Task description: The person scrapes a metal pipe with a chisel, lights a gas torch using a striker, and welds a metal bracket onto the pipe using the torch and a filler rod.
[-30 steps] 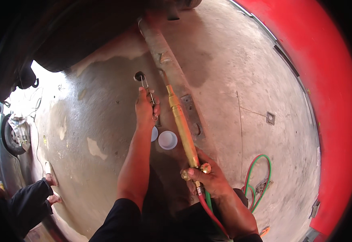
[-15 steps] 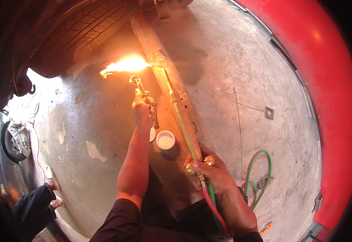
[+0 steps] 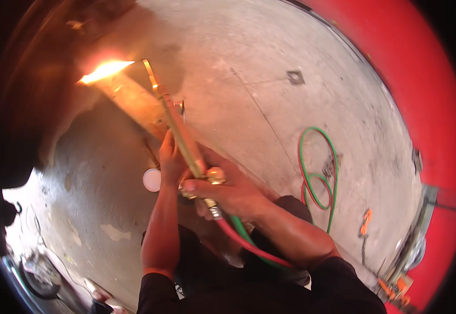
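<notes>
My right hand (image 3: 233, 191) is closed round the valve end of a brass gas torch (image 3: 178, 128), whose bent tip points up and left. A bright yellow-orange flame (image 3: 107, 69) burns to the left of the tip. Just left of the torch body is my left hand (image 3: 171, 159), fingers curled and partly hidden behind it. A metal spark lighter (image 3: 180, 107) shows in part past the torch and seems held in that hand; much of it is hidden. Under the flame, a long metal beam (image 3: 134, 102) slants down to the right behind the torch.
Red and green hoses (image 3: 334, 178) run from the torch and loop on the concrete floor (image 3: 228, 112). A white disc (image 3: 152, 179) lies by my left wrist. A square plate with a rod (image 3: 295, 77) lies farther off. A red vehicle panel (image 3: 421, 78) curves along the right.
The view has swung, so the floor things sit farther left. The torch has tilted left, and my left hand has come from out near the flame back beside the torch body.
</notes>
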The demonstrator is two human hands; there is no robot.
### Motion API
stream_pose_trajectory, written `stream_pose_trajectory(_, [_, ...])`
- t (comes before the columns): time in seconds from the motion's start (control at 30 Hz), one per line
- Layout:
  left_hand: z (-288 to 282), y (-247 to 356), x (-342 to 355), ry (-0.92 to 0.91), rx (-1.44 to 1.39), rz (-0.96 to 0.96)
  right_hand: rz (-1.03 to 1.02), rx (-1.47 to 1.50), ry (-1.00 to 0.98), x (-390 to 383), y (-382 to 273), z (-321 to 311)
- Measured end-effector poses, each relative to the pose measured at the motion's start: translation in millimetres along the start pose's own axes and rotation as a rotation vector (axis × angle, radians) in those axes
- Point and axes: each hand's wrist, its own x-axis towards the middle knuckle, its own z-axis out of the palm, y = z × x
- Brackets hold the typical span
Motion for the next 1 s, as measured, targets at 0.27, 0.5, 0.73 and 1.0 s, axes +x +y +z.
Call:
stream_pose_trajectory(0.27, [163.5, -10.9, 12.8, -0.388, 0.834, -0.006, -0.096, 0.031, 0.102, 1.6, 6.4, -17.7])
stream_pose_trajectory(0.5, [234.1, -157.7, 114.1, -0.458, 1.287, -0.349, -0.124, 0.127, 0.026, 4.1, 1.6, -29.2])
stream_pose_trajectory(0.73, [346.3, -180.1, 84.3, -0.685, 1.454, 0.344, -0.239, 0.282, -0.059, -1.5, -23.9, -61.9])
stream_pose_trajectory(1.0, [359.6, -234.1, 66.1, -0.948, 1.438, 0.383, -0.078, 0.397, -0.038, -2.2, -40.0, -70.7])
